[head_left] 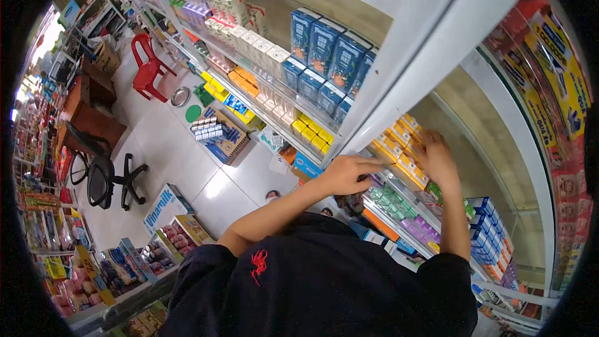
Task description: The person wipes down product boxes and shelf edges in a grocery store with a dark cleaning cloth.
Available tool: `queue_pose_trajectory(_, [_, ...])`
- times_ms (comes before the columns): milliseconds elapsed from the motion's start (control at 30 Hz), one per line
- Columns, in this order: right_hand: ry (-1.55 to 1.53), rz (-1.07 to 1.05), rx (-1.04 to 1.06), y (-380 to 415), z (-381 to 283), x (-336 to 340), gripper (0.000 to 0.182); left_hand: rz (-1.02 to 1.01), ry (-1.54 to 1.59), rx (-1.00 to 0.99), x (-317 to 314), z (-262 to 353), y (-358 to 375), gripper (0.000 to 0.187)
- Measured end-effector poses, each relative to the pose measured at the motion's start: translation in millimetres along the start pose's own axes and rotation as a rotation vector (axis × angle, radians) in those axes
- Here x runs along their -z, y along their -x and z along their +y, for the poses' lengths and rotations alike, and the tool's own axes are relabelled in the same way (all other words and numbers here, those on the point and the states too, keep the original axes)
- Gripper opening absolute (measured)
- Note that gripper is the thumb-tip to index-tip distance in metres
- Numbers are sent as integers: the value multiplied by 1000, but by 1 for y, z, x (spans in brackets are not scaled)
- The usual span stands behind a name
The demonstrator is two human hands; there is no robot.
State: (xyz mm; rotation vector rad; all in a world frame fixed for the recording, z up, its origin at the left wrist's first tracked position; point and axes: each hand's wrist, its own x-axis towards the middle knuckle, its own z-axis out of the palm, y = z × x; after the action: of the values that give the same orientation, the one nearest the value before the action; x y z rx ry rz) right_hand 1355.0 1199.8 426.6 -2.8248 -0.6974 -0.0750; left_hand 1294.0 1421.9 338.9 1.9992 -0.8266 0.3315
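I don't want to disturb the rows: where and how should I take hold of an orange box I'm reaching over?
Probably by the upper edges of the orange box, coming from above: its top looks exposed, while close packing leaves little room at the sides.

So these are little orange-yellow boxes [407,168], a whole bunch of them, with pale white patches on the sides. Shape-wise they're plain small cartons with straight edges, and the ones I can make out look whole, no obvious dents. They're packed pretty tight in rows on a shelf inside the white-framed cabinet [430,50], just beside some green packs [435,193]. The rows run at a slant in this view, and the boxes mostly line up with each other. Part of the group is covered, so I can't give a proper count, and the print's way too small to read.
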Motion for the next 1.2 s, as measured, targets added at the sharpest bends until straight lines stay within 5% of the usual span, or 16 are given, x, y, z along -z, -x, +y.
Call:
queue_pose_trajectory(33, [134,-31,60,8,-22,14,26,14,43,-69,11,-3,5,22])
queue_pose_trajectory(100, [-119,-289,132,19,-61,31,21,-32,-15,-118,41,-16,17,18])
queue_pose_trajectory(167, [-440,-311,423,24,-94,32,18,15,-76,-165,71,-34,25,10])
queue_pose_trajectory(333, [-720,-203,555,-17,-181,13,20,352,-350,-17,171,-82,3,7])
queue_pose_trajectory(467, [-887,144,445,-76,-236,21,24,312,-369,19,222,-123,-13,22])
queue_pose_trajectory(600, [18,423,50,-137,-247,36,49,22,-405,-155,234,-156,-11,49])
queue_pose_trajectory(667, [191,502,-185,-157,-232,26,57,-66,-326,-8,228,-154,-4,61])
queue_pose_trajectory(733, [292,306,-344,-171,-201,14,66,-152,-338,2,230,-154,-1,67])
queue_pose_trajectory(833, [94,227,-390,-178,-209,27,65,-122,-319,-21,230,-157,0,67])
queue_pose_trajectory(1200, [344,516,-212,-216,-198,27,59,-81,-281,-100,232,-164,-1,64])
